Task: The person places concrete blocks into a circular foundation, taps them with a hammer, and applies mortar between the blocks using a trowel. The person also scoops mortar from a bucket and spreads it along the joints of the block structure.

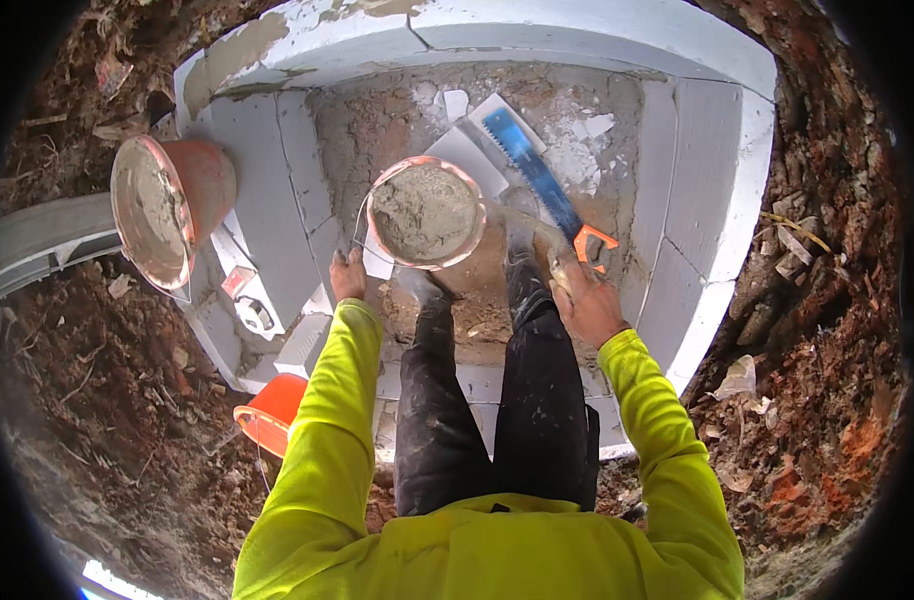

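In front of my legs is an orange-rimmed bucket [426, 214] full of wet grey mortar. Its thin wire handle runs down to my left hand [348, 276], whose fingers are closed on it. My right hand [587, 304] grips a mortar-coated tool [529, 222] by its lower end. The tool's long, narrow part reaches toward the bucket's right rim; its head cannot be made out. Just beyond that hand lies a handsaw [530, 168] with a blue blade and an orange grip. White flat block pieces [469, 160] lie partly behind the bucket.
Pale block walls [702, 180] enclose the pit floor around my feet. A second mortar bucket [162, 208] leans at the left wall, above a white-and-red tool [251, 302]. An orange bucket [273, 412] sits beside my left arm. Rough reddish soil [807, 440] surrounds the walls.
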Demonstrator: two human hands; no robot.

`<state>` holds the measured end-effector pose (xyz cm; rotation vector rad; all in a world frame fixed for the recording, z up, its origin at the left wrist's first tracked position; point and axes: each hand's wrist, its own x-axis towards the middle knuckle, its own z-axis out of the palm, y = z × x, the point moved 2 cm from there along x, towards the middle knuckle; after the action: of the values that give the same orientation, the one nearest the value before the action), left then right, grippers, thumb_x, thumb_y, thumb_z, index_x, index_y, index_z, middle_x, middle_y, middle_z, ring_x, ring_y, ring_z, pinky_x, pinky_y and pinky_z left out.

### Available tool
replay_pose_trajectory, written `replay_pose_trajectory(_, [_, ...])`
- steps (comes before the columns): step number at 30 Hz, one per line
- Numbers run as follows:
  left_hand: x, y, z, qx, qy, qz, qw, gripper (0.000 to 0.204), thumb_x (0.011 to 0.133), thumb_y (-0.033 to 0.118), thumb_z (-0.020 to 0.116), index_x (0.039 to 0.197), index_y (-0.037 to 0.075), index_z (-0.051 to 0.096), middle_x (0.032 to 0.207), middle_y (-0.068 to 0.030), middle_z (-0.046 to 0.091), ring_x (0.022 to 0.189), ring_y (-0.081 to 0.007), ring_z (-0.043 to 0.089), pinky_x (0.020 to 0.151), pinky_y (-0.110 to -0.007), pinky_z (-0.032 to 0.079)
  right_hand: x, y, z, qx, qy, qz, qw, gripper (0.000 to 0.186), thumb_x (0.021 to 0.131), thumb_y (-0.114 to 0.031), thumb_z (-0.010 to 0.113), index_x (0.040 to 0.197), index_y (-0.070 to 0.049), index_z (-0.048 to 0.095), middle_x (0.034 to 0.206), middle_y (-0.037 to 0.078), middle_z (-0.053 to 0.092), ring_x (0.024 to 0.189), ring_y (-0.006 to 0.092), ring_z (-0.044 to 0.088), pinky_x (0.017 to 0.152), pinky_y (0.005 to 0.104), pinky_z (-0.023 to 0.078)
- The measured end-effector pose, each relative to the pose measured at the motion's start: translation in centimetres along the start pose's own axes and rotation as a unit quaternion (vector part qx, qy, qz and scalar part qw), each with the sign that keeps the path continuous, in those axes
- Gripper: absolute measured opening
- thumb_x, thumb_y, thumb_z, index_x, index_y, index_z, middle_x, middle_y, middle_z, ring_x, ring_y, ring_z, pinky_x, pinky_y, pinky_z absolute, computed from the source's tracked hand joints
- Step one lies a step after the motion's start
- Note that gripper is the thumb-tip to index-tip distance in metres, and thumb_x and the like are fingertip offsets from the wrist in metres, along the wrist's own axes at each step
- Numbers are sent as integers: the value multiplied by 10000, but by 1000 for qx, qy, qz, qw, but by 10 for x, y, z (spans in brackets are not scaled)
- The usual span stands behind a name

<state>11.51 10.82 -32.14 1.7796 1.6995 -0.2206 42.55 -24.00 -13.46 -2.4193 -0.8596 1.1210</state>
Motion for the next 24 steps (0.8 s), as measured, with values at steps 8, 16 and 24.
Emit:
replay_pose_trajectory(8, [30,42,59,-359,-168,-200,896,357,969,263,575,1179,-23,616,1082,-146,673,908,-251,662,794,-386,546,170,-58,156,-205,-109,-152,961,275,881,-89,477,1138,10,483,1000,278,638,847,410,673,754,470,539])
replay_pose_trajectory(16, [32,8,67,-347,-144,-58,925,155,933,121,610,972,-9,685,847,-46,672,711,-137,603,610,-290,506,100,-44,171,-128,-98,-47,986,349,887,-204,559,1146,-14,424,859,287,655,822,429,661,736,503,525])
replay_pose_trajectory(24, [4,16,66,-348,-124,-14,929,91,904,55,604,919,-14,661,700,-17,615,589,-84,520,526,-259,431,116,-80,254,314,-220,178,906,265,932,-259,593,969,-19,488,679,145,596,553,234,625,481,386,513])
